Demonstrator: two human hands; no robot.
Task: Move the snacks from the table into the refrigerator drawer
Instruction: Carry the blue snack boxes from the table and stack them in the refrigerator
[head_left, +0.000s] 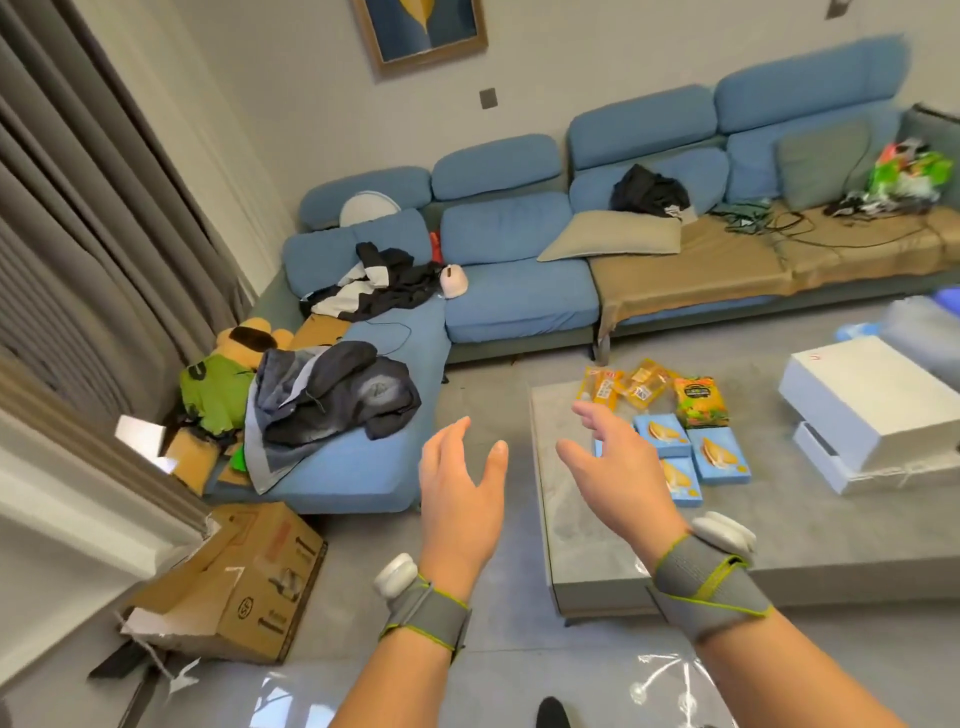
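Snacks (670, 431) lie grouped on the far part of a low grey desk (587, 519) as a person reaches forward with both arms, each wrist wrapped in a grey band (711, 587) carrying a white puck. The left hand (457, 493) hangs over the floor just left of the desk, its fingers (496, 457) spread and relaxed, holding nothing. The right hand (618, 467) is raised over the desk in front of the snacks, its fingers (587, 415) loosely parted and equally empty. It partly hides one of the blue boxes (719, 454), which lie flat and close together. Behind them are two orange packets (602, 387) and an orange-and-green bag (701, 402). To the right a white box (862, 405) sits on a flatter one. A torn cardboard box (249, 587) lies on the floor at left. Beyond, a blue corner sofa (519, 296) carries a dark jacket (337, 395), cushions and loose cables, with a plush toy (234, 374) at its end beside grey curtains (78, 208). A framed picture (421, 31) hangs on the wall above.
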